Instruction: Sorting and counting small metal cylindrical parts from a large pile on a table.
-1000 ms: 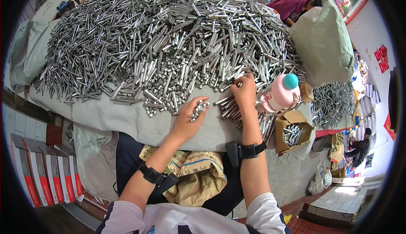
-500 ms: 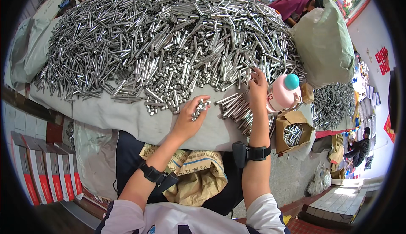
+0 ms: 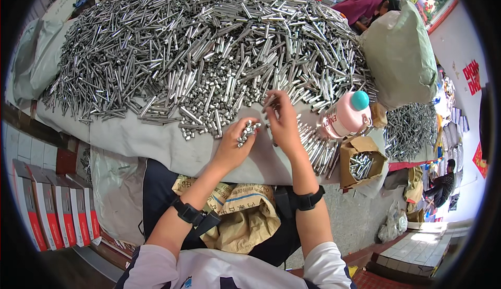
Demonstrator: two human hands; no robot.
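Note:
My left hand (image 3: 236, 142) is closed round several short silvery metal pieces (image 3: 247, 133), their ends showing between thumb and fingers. Just right of it, my right hand (image 3: 283, 119) hovers at the near edge of a big heap of metal tubes (image 3: 209, 38). Its fingers are bent together, and whatever sits at their tips is lost against the shiny heap. Shorter metal pieces (image 3: 206, 101) gather in front of the heap, ahead of my left hand. Beside my right wrist, a row of longer tubes (image 3: 319, 150) lies on the grey cloth (image 3: 156, 137).
A pink bottle (image 3: 342, 118) with a teal cap stands right of the tubes, behind an open carton (image 3: 364, 180) holding metal pieces. A stuffed pale green sack (image 3: 399, 54) borders the heap at right. Grey-and-red boxes (image 3: 55, 210) line up at lower left. Other people sit beyond the table.
My right hand has swung left from beside the bottle toward my left hand, uncovering more of the row of tubes. My left hand keeps its place and its hold.

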